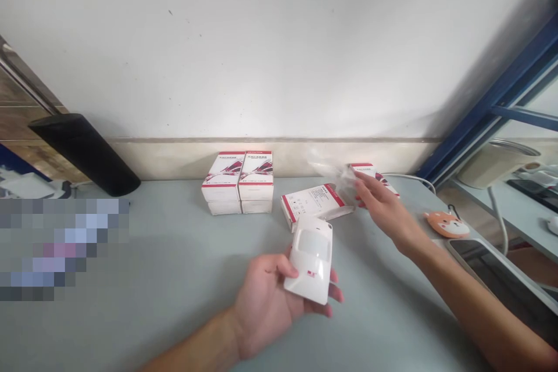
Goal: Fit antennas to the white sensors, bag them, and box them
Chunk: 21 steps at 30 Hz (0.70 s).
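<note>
A white motion detector (pixel 311 258) with a curved lens and a small red logo lies in my left hand (pixel 279 296), thumb on its front and fingers behind it. My right hand (pixel 383 203) is stretched toward the back right, fingers closed on a clear plastic bag (pixel 344 177). Beneath the bag and just past the detector, a white and red box (pixel 311 203) lies flat on the table. Another box (pixel 364 171) of the same print sits behind my right hand, which partly hides it.
Several white and red detector boxes (pixel 239 186) stand stacked at the back, near the wall (pixel 279 58). At the left is a black padded post (pixel 87 154). On the right lie an orange animal-faced pouch (pixel 447 224) and a dark-screened tablet (pixel 501 279), by a blue frame (pixel 488 99).
</note>
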Available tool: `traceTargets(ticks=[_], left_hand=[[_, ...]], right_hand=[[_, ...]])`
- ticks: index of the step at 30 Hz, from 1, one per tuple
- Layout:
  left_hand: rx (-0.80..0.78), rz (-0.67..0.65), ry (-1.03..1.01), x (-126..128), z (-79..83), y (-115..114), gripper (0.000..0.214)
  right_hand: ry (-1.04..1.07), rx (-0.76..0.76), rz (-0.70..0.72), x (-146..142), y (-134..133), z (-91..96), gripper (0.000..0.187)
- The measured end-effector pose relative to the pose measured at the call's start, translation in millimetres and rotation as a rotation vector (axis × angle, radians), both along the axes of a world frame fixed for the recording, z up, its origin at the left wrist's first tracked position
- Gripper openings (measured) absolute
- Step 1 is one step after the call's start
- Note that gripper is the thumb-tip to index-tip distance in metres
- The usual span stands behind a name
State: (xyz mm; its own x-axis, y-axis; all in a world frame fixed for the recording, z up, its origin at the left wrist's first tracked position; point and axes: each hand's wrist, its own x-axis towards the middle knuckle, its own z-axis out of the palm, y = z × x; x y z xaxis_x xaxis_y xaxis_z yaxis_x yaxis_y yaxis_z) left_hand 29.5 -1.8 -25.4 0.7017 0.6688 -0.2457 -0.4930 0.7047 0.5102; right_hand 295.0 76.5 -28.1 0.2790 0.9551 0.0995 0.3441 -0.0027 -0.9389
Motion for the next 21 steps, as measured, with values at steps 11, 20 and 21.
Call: traceTargets(ticks=[11, 20, 21], left_hand=[[0.078, 0.000, 0.218, 1, 17.9, 4, 0.048], [0.045, 0.007, 0.319, -3, 20.0, 5, 0.042], [0.056, -0.005, 0.325, -3, 20.2, 6, 0.044]], right_hand=[[-0.190, 0.181, 0.307, -29, -30, 22.8, 0.049], [0.132, -0.256, 0.586, -49, -43, 28.0, 0.043], [0.162, -0.276, 0.588, -49, -43, 27.2, 0.043]])
